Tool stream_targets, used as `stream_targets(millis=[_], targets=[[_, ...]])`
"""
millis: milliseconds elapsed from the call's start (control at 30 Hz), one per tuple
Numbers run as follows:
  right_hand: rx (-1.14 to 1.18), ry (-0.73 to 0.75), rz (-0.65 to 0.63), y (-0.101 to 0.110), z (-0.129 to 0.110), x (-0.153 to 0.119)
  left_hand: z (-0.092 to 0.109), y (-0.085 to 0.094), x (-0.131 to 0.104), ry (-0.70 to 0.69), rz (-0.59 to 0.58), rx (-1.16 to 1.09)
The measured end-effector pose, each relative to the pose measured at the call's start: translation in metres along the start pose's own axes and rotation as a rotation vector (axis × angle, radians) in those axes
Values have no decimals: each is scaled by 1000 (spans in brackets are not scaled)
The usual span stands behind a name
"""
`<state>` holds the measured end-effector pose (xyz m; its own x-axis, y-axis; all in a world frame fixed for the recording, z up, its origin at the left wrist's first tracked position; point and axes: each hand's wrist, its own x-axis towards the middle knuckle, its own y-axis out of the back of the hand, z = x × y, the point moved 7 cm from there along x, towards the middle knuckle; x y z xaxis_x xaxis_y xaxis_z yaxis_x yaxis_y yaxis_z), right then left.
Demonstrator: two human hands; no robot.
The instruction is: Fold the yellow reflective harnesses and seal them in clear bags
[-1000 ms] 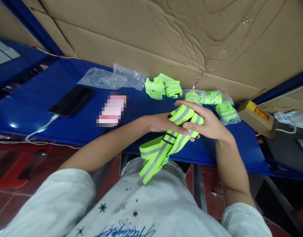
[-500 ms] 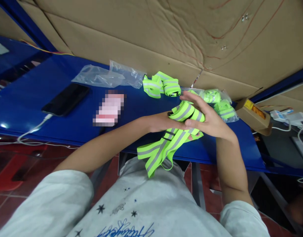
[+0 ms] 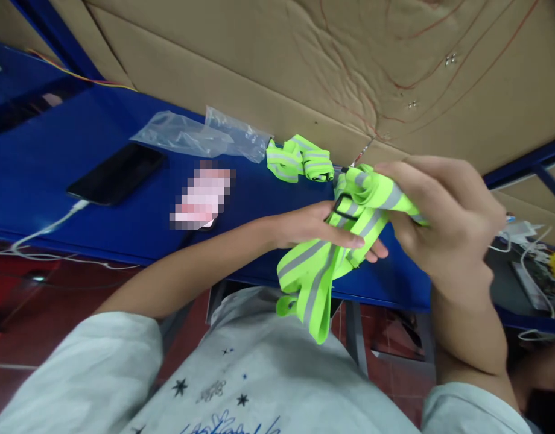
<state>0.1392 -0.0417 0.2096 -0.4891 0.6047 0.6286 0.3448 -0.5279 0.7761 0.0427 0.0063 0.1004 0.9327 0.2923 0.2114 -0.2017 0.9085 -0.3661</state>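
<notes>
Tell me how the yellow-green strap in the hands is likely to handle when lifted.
The strap is probably floppy: its loops droop and fold below the left hand. It looks light for its size, being thin, flat bands. The black buckle may snag, since its frame stands out against the folds.

Two hands (image 3: 313,226) (image 3: 453,217), one held strap bundle (image 3: 320,283) — and one black phone (image 3: 117,173).

From the strap (image 3: 316,277) held over the table (image 3: 254,196), coiled straps (image 3: 284,160) lie at eleven o'clock, plastic bags (image 3: 187,134) at ten, both before a cardboard panel (image 3: 223,54). A phone (image 3: 117,175) lies between nine and ten, its cable (image 3: 73,210) leaving toward eight.
</notes>
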Motion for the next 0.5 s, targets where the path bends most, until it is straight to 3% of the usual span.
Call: stream_targets(millis=[67,167,367,433,500], targets=[[-64,58,-1,-19,4,-5,3,7,-1,-67,76,2],[-40,49,-114,-49,17,-9,-5,24,2,-78,193,40],[401,64,-339,-71,12,-15,-24,48,8,1,216,-71],[518,-5,-285,-71,13,-19,-25,51,8,14,227,-158],[530,-77,-152,-69,20,-21,-26,50,8,12,242,-223]])
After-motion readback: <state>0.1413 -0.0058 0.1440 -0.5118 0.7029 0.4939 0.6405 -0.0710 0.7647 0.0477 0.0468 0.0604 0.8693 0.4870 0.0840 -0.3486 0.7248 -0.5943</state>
